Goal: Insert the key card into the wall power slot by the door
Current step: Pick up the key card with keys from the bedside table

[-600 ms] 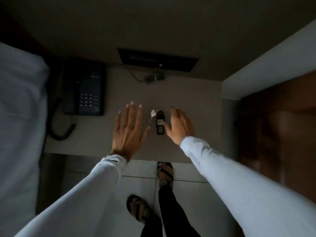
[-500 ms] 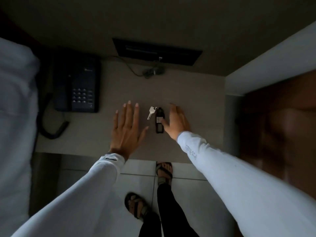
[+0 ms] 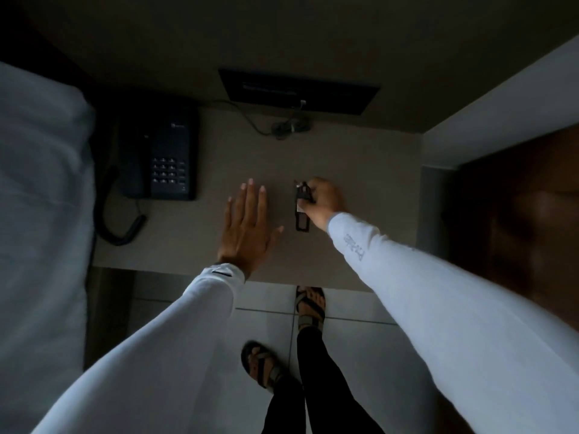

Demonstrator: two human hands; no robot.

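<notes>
A black key card tag (image 3: 302,220) with a small metal key on its ring lies on the beige bedside table (image 3: 360,170). My right hand (image 3: 324,200) has its fingers closed on the tag's upper end, covering the key; the tag's lower end still rests on the tabletop. My left hand (image 3: 246,227) lies flat on the table to the left of the tag, fingers straight and slightly apart, holding nothing. No wall power slot is visible in the dim room.
A black telephone (image 3: 163,158) with a coiled cord sits at the table's left. A dark wall panel (image 3: 297,90) with a thin cable hangs above the table. A white bed (image 3: 40,198) lies left, a brown wooden door (image 3: 526,220) right, tiled floor below.
My right hand moved from beside the tag onto its top end and closed its fingers around it, hiding the key. The left hand stayed flat on the table.
</notes>
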